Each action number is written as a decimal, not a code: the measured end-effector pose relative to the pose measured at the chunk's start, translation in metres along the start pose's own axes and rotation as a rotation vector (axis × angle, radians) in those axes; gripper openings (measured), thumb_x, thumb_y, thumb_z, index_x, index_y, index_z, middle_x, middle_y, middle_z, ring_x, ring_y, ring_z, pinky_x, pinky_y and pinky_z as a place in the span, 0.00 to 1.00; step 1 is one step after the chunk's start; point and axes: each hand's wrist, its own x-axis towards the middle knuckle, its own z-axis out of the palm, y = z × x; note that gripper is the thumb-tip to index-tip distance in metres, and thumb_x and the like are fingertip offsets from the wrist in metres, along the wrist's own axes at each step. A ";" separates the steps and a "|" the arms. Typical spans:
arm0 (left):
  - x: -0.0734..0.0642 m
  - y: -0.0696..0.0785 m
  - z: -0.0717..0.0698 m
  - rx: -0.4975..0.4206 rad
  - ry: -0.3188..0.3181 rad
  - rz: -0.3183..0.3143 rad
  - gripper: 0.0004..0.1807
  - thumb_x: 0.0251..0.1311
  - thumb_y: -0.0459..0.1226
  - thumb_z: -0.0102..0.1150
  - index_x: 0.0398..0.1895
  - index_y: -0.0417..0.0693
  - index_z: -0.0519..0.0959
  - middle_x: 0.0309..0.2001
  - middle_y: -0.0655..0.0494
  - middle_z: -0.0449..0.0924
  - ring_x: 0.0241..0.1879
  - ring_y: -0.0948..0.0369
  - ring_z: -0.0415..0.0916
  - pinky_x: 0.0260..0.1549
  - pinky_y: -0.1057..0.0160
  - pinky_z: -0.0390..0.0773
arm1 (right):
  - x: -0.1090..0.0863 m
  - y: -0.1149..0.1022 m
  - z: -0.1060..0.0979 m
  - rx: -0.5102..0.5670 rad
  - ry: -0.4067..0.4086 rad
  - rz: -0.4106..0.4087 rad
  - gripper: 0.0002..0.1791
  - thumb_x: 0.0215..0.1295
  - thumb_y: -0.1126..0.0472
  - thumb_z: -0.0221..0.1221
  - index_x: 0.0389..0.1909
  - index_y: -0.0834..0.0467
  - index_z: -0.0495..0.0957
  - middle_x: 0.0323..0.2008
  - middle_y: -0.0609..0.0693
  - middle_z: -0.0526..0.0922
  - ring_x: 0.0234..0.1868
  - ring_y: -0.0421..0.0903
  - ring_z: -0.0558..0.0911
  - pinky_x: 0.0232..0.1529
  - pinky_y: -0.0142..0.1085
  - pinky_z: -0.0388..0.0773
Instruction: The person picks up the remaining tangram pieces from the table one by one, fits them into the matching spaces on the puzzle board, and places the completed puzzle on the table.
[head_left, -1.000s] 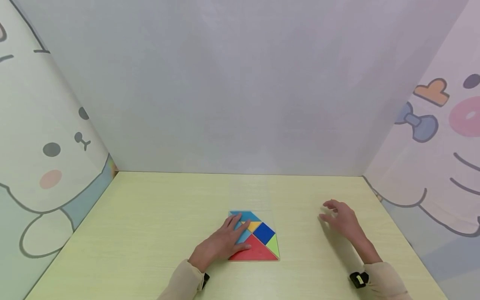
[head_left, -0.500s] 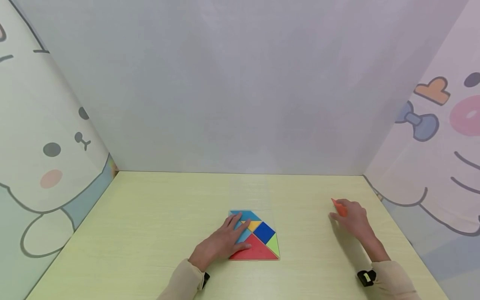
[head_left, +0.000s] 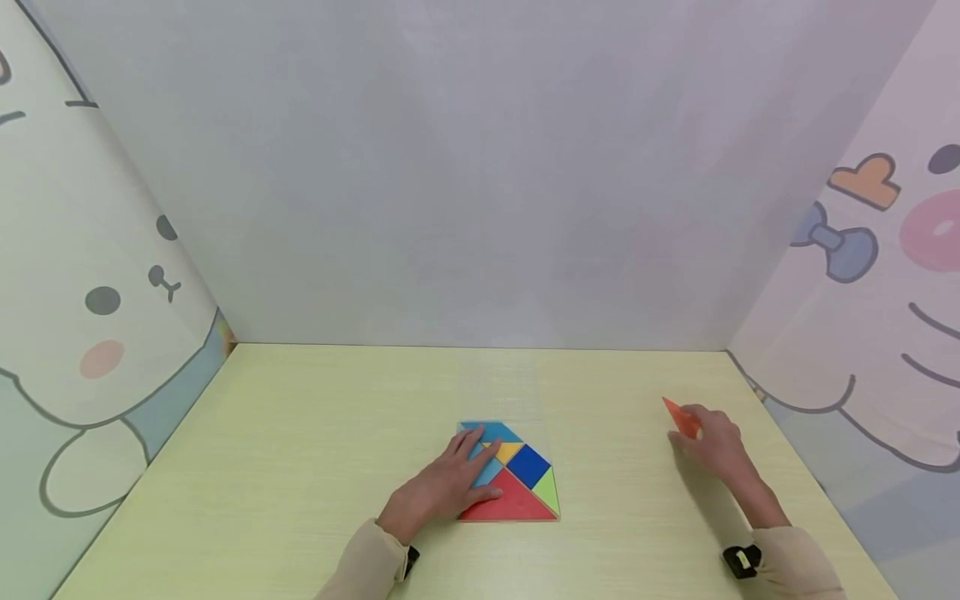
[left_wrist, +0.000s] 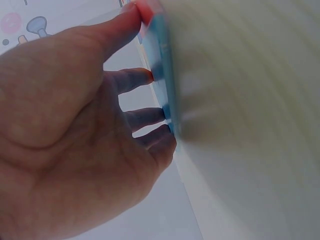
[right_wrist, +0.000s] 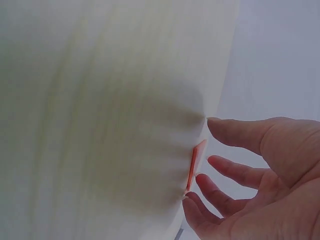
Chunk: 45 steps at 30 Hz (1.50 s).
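Tangram pieces lie together in a thin clear tray (head_left: 536, 429): a red triangle (head_left: 517, 504), a dark blue square (head_left: 528, 466), a green triangle (head_left: 550, 492), a yellow piece (head_left: 511, 451) and blue pieces (head_left: 497, 430). My left hand (head_left: 442, 487) rests on the left of this set, fingers spread and partly covering it. Off to the right, an orange triangle (head_left: 680, 418) lies flat on the table, partly hidden by my right hand (head_left: 716, 446). In the right wrist view, thumb and fingers (right_wrist: 235, 170) stand apart, with fingertips right at the orange triangle (right_wrist: 192, 165).
The pale wooden table (head_left: 330, 417) meets a plain grey back wall (head_left: 480, 183). Cartoon-printed side panels (head_left: 97, 333) stand at left and right. A black device (head_left: 742, 562) sits on the right wrist.
The right hand has come back slightly to the right and down; the orange triangle, hidden a second ago, now shows beside its fingers. The left hand stays still on the tangram pieces.
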 end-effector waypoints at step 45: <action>0.001 -0.001 0.001 0.017 0.008 0.010 0.40 0.72 0.55 0.58 0.80 0.48 0.61 0.78 0.42 0.53 0.76 0.45 0.52 0.63 0.48 0.76 | 0.002 0.014 -0.002 0.004 0.074 -0.044 0.22 0.58 0.70 0.69 0.49 0.80 0.76 0.42 0.78 0.81 0.41 0.71 0.82 0.40 0.58 0.79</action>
